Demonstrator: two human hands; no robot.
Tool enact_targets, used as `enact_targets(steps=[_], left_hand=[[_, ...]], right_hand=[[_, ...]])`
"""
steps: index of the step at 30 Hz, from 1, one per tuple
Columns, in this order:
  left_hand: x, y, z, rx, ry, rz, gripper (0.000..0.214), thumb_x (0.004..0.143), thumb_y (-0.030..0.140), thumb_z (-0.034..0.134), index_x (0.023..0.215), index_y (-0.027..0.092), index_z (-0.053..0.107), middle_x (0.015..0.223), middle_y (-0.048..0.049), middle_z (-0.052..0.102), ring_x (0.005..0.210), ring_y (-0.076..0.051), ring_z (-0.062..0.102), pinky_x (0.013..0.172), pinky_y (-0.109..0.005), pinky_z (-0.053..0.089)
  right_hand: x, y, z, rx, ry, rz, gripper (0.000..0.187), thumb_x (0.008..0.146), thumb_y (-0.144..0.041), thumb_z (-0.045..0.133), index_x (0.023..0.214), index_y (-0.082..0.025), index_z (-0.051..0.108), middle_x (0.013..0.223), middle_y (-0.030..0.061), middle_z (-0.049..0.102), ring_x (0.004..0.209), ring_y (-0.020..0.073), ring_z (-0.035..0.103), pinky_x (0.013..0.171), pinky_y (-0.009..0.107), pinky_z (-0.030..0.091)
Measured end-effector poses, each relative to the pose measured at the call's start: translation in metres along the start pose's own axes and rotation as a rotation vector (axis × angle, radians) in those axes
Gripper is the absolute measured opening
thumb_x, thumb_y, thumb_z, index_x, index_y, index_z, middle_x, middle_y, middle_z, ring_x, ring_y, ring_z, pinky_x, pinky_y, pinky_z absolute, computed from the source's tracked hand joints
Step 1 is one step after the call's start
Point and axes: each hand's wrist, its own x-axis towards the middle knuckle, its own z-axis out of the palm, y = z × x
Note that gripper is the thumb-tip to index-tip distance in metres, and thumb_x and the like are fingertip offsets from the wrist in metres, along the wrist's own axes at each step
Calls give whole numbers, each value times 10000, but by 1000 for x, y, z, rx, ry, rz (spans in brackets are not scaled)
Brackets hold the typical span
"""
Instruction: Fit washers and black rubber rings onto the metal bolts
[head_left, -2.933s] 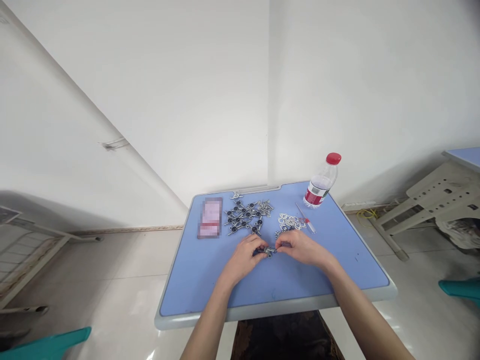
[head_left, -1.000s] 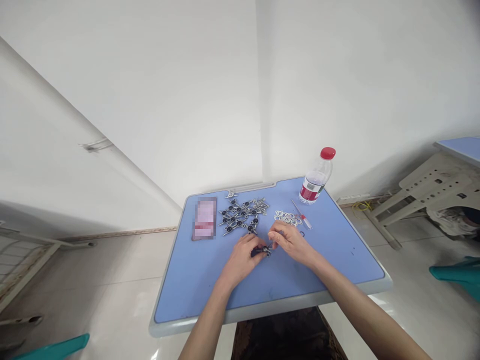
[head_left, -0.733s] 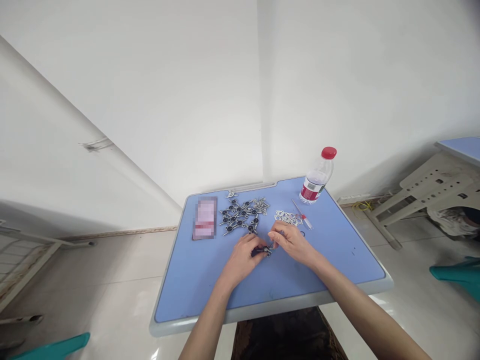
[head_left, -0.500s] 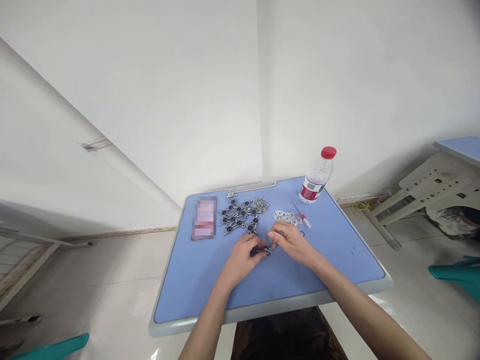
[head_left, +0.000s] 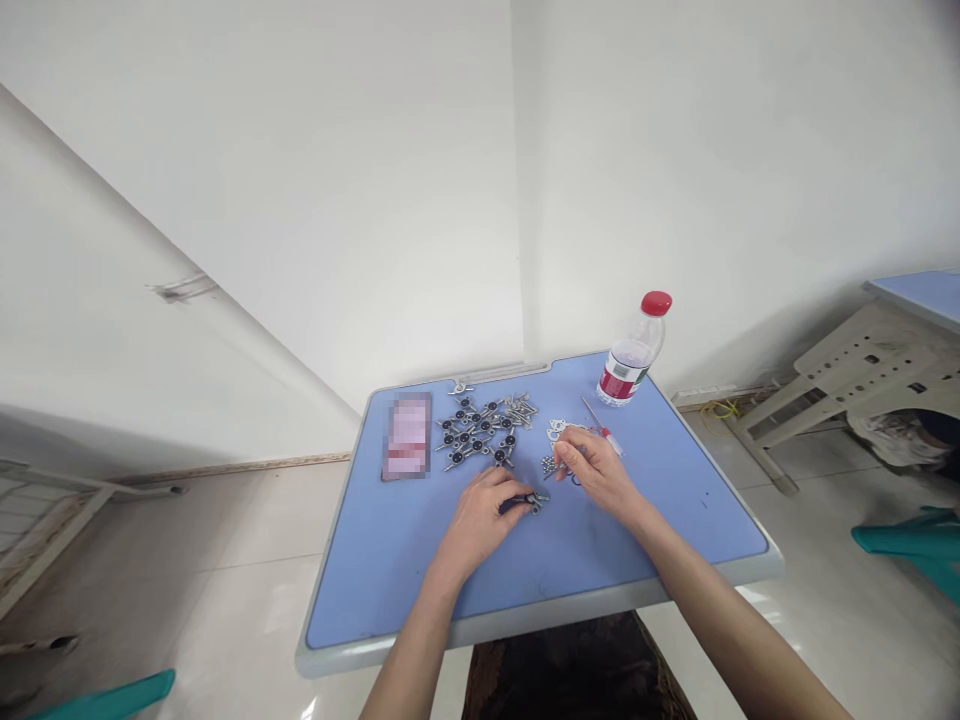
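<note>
My left hand (head_left: 474, 522) rests on the blue tabletop, its fingers shut on a dark fitting with a short silver bolt (head_left: 525, 503). My right hand (head_left: 592, 474) is apart from that fitting, its fingertips pinched together just above a small heap of nuts (head_left: 551, 466). Whether those fingertips hold anything is hidden. Silver washers (head_left: 564, 431) lie just beyond them. Several black-and-silver winged fittings (head_left: 476, 432) lie in a cluster further left, with several loose bolts (head_left: 520, 406) at the cluster's far end.
A red-handled screwdriver (head_left: 604, 431) lies beside the washers, and a red-capped water bottle (head_left: 632, 350) stands at the far edge. A pixelated phone (head_left: 407, 436) lies at the far left of the blue table (head_left: 540, 600). Another table (head_left: 915, 295) stands at right, with teal chair parts low on both sides.
My right hand has left the fitting and moved up and right toward the washers and nuts. My left hand still holds the fitting. The view has shifted only slightly.
</note>
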Motion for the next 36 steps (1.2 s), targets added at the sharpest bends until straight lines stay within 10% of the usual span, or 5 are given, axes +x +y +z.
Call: enact_targets(steps=[23, 36], left_hand=[[1, 1, 2, -59, -19, -17, 132, 854, 206, 621, 957, 240, 694, 902, -30, 644, 886, -205, 570, 815, -338, 446], [2, 2, 1, -82, -10, -44, 66, 820, 207, 640, 883, 215, 655, 871, -22, 625, 867, -199, 565, 765, -313, 447]], right_hand=[[0, -3, 0, -32, 3, -20, 455, 985, -486, 374, 684, -200, 558, 637, 8, 569, 614, 142, 571, 643, 277, 455], [1, -2, -16, 49, 295, 95, 475, 956, -542, 402, 656, -196, 533, 596, -6, 512, 544, 127, 507, 552, 252, 418]])
